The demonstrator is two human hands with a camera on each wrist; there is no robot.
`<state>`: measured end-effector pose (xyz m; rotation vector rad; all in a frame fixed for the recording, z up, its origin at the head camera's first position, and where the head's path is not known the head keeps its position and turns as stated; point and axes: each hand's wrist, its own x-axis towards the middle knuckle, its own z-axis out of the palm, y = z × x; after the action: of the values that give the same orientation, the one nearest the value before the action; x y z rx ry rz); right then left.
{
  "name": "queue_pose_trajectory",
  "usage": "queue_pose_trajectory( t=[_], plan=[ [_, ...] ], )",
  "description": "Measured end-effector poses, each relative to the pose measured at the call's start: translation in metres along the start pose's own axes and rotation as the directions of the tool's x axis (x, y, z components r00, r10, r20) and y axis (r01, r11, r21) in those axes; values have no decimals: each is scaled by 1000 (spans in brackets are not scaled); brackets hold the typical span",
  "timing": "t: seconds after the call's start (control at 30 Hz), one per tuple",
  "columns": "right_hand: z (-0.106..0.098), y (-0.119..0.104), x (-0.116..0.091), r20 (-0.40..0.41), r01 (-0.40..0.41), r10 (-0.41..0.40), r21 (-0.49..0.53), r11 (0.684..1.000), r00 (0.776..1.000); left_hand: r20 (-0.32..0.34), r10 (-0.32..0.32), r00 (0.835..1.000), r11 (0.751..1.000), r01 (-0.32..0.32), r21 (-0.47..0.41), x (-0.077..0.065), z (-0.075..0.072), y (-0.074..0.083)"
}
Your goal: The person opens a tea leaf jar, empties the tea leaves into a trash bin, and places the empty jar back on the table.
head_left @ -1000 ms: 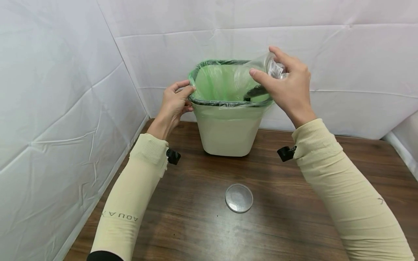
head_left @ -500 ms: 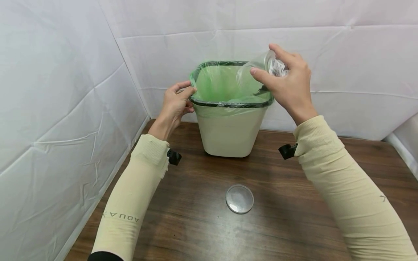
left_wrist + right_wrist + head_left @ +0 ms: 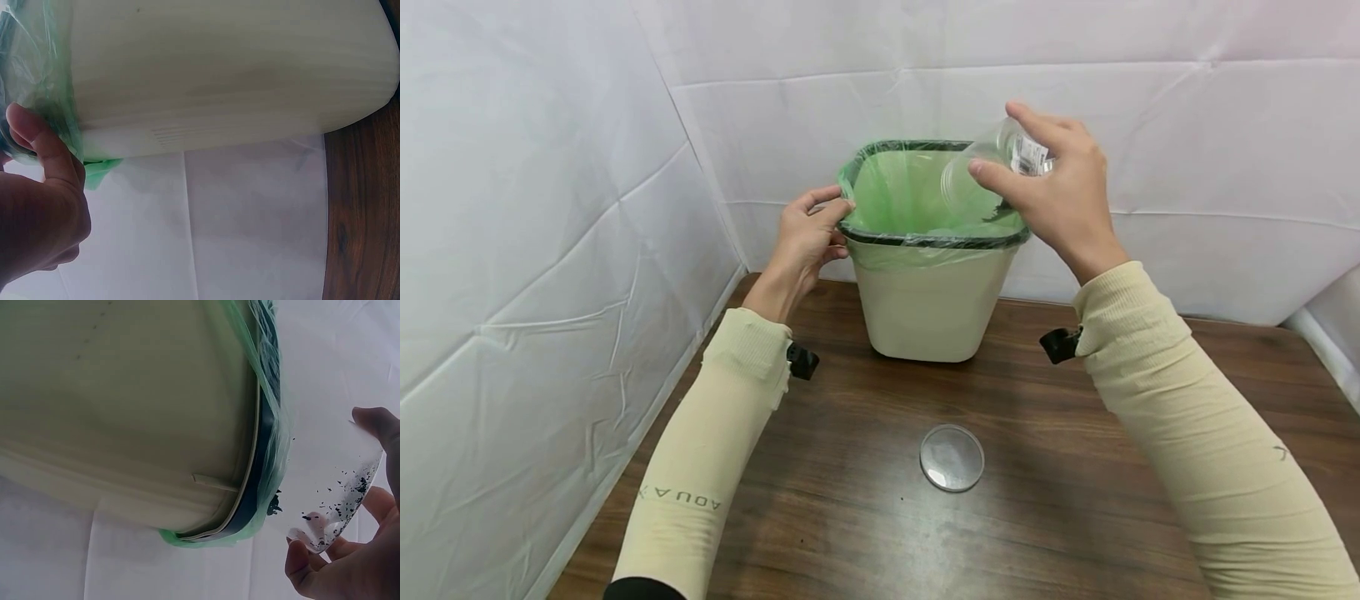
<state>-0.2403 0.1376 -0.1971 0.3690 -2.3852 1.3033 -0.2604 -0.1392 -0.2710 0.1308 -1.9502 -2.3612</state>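
A cream trash can (image 3: 932, 308) stands against the back wall, with a green plastic liner (image 3: 895, 196) folded over its dark rim. My left hand (image 3: 805, 237) grips the rim and liner at the left side; the left wrist view shows the thumb (image 3: 37, 134) pressed against the liner. Over the right side of the opening, my right hand (image 3: 1067, 187) holds a clear plastic jar (image 3: 958, 179) with a white label, tipped with its mouth toward the liner. Dark bits (image 3: 274, 503) lie by the mouth, and dark specks cling inside the jar wall.
A round clear lid (image 3: 951, 458) lies flat on the dark wooden table (image 3: 850, 508) in front of the trash can. White cloth walls (image 3: 580, 250) close off the left side and the back.
The large dark mass at the jar's mouth has dropped into the liner, leaving a small dark patch. The jar stays tipped, turned slightly. The left hand keeps its place at the rim.
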Motion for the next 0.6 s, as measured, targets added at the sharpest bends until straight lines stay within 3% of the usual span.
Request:
queue_pose_trajectory(
  t=[0.23,0.6],
  plan=[
    [0,-3,0,56,-21,23,-42,999,998,2,5,1000,1000,-5,4,1,2,-1],
    [-1,-7,0,71,30,-27,-46,999,997,4,7,1000,1000,-7,10,1,4,-2]
  ],
)
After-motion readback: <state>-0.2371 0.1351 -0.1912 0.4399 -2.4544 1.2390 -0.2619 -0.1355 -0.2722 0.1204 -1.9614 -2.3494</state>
